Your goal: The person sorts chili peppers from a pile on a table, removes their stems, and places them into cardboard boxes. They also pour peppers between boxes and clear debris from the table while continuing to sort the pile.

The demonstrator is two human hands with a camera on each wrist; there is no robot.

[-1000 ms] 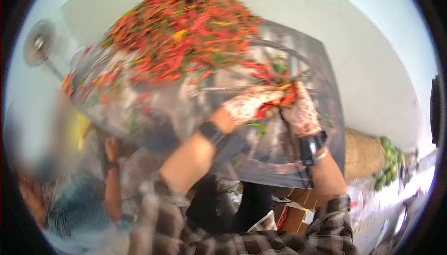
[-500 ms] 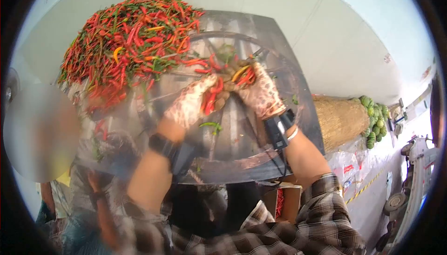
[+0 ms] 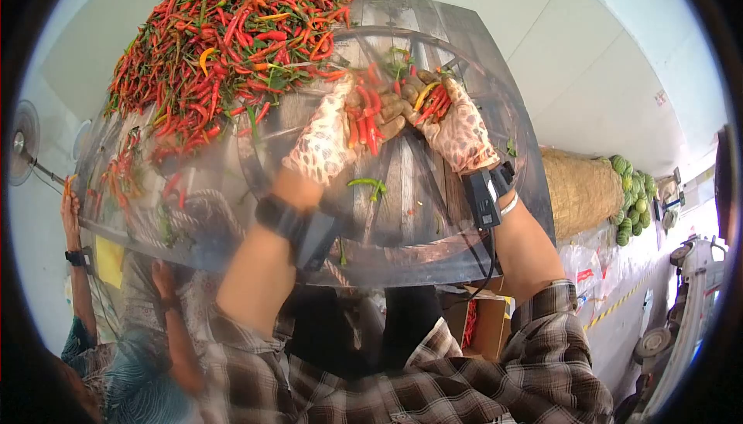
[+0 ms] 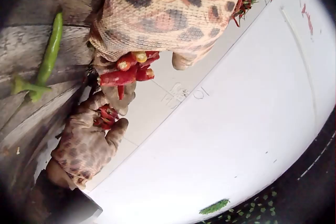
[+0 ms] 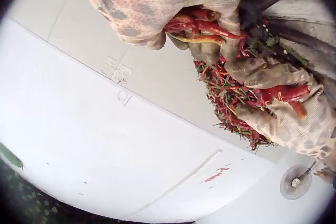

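Both hands wear spotted, soiled gloves and meet over the wood-patterned table (image 3: pixel 402 203). My left hand (image 3: pixel 323 139) holds a small bunch of red chili peppers (image 3: pixel 366 121); their pale, stemless ends point out below the glove (image 4: pixel 126 61) in the left wrist view. My right hand (image 3: pixel 463 136) grips another bunch of red chilies with a yellow one (image 3: pixel 424 97) among them. In the right wrist view these chilies (image 5: pixel 202 28) lie between its curled fingers and palm. The fingertips of the two hands are close together. A green chili (image 3: pixel 368 186) lies on the table below them.
A large heap of red chilies with green stems (image 3: pixel 224 53) covers the table's far left. A few loose chilies and leaves lie beyond my hands. Another person's hand (image 3: pixel 70 206) is at the left edge. A box (image 3: pixel 487 327) stands below; watermelons (image 3: pixel 635 203) lie at right.
The head view has swung and steadied, so the heap appears farther left. My hands, pressed together a second ago, are now slightly apart, each still holding chilies.
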